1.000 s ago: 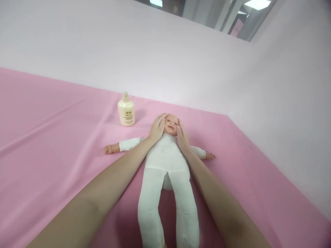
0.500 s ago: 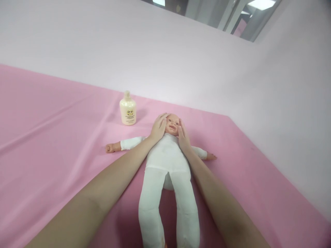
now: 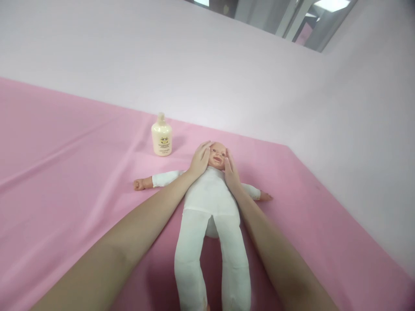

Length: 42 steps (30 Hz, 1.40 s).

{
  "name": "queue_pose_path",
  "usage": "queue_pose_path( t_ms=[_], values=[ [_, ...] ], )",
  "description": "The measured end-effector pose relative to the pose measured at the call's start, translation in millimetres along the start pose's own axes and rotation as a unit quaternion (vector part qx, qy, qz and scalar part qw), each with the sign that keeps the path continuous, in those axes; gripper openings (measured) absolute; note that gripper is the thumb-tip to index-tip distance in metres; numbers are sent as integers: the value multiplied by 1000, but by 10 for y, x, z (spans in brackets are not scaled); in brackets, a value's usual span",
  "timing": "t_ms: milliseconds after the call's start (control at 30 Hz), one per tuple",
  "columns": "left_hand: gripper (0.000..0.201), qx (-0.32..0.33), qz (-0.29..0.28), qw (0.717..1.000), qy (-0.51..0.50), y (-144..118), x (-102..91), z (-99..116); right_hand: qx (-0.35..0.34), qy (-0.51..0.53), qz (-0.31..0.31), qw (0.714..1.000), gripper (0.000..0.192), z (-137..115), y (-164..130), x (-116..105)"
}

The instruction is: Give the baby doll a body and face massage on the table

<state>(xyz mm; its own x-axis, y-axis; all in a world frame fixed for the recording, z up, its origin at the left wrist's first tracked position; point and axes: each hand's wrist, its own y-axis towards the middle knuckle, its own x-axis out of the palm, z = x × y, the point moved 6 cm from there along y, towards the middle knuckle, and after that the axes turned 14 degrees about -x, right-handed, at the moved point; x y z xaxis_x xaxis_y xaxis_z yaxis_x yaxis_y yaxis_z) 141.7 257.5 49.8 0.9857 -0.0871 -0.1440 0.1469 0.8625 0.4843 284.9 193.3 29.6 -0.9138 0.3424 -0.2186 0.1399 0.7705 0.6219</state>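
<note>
A baby doll [image 3: 210, 194] in white cloth lies on its back on the pink cover, arms spread to both sides and legs toward me. Flat along the left-hand side of its head rests my left hand [image 3: 200, 160], fingers stretched out and pointing away from me. My right hand [image 3: 231, 169] lies open against the opposite cheek. Between the two palms the doll's head [image 3: 218, 155] stays visible from the front. Both forearms pass over the doll's arms. Its feet are mostly cut off by the lower edge of the picture.
A cream-coloured bottle [image 3: 161, 138] with a dark printed label stands upright beyond the doll's outstretched arm. The pink cover [image 3: 81, 172] has folds on the left. Behind it rises a white wall [image 3: 129, 56], with a window [image 3: 259, 19] at the top.
The whole view has shifted very slightly. Both hands keep their place on the sides of the doll's head.
</note>
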Motion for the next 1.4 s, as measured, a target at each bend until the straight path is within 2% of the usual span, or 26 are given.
queue_pose_path(
  t_ms=[600, 900, 1400],
  values=[
    [49, 10, -1, 1000, 8, 5, 7, 7, -6, 0, -5, 1000, 60, 3, -17, -14],
    [48, 11, 0, 1000, 9, 13, 13, -14, 31, 0, -5, 1000, 59, 26, -27, -19],
    [49, 10, 0, 1000, 14, 6, 31, -16, 7, -14, -8, 1000, 62, -25, -16, -35]
  ],
)
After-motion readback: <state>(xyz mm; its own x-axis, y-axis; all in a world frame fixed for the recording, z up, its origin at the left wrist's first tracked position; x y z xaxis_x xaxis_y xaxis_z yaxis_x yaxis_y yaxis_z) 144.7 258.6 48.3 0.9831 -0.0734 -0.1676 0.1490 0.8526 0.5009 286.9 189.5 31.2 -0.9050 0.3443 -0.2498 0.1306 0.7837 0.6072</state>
